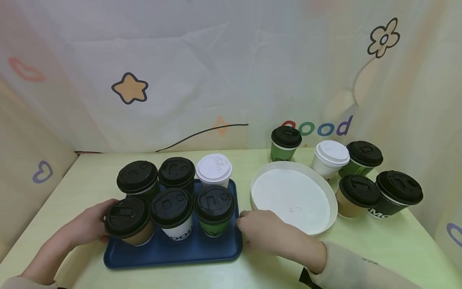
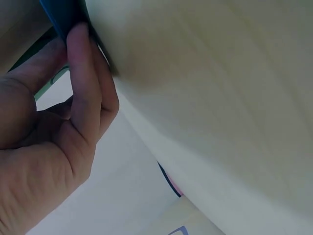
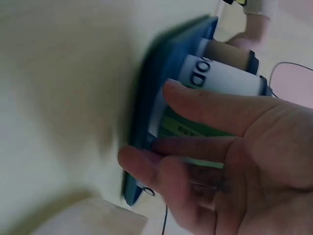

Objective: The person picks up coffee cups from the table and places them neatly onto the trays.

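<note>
Farthest left, the left hand (image 1: 90,222) has its grip on the 9 o'clock edge of a blue tray (image 1: 195,257), thumb and fingers pinching the rim, close beside a brown cup (image 1: 130,224). This one tray lies toward 7 o'clock on the tabletop (image 1: 267,273), bearing six lidded cups (image 1: 171,206) in two rows of three: five black lids and, at its 1 o'clock, one white lid (image 1: 214,166). At its 3 o'clock edge the right hand (image 1: 261,230) grips too, fingers curled at the rim. The step in hand looks like holding the loaded tray from both sides; any move from here calls for a level, even hold. Whether the tray is raised, I cannot tell. Then comes one round white dish (image 1: 288,192), with five more cups (image 1: 359,190) from its 12 to 3 o'clock: four black-lidded, one white-lidded.
</note>
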Tool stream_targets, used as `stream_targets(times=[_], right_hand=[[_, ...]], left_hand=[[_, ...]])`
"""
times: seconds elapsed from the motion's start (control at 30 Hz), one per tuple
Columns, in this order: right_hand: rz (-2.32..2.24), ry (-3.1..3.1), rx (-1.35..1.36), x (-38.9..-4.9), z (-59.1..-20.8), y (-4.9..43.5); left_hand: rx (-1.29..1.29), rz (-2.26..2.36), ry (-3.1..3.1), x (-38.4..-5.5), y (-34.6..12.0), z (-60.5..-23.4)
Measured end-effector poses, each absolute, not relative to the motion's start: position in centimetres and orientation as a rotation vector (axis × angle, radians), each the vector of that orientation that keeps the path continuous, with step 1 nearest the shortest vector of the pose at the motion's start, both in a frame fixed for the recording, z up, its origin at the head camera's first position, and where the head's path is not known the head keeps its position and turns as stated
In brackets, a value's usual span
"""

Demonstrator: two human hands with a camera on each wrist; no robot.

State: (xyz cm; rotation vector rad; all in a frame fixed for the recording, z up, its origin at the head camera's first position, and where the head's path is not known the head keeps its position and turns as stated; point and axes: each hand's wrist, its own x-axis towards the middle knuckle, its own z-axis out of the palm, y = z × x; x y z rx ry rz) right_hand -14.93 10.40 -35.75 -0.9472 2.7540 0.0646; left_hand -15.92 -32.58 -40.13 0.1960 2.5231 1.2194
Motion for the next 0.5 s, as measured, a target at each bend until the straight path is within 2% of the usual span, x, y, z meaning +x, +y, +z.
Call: stream_targets(times=[0.5], right_hand=[[0.039, 2.850, -1.060, -15.0, -37.4, 9.5]], left_hand=[[0.197, 1.142, 2.607, -16.4, -33.9, -39.7]])
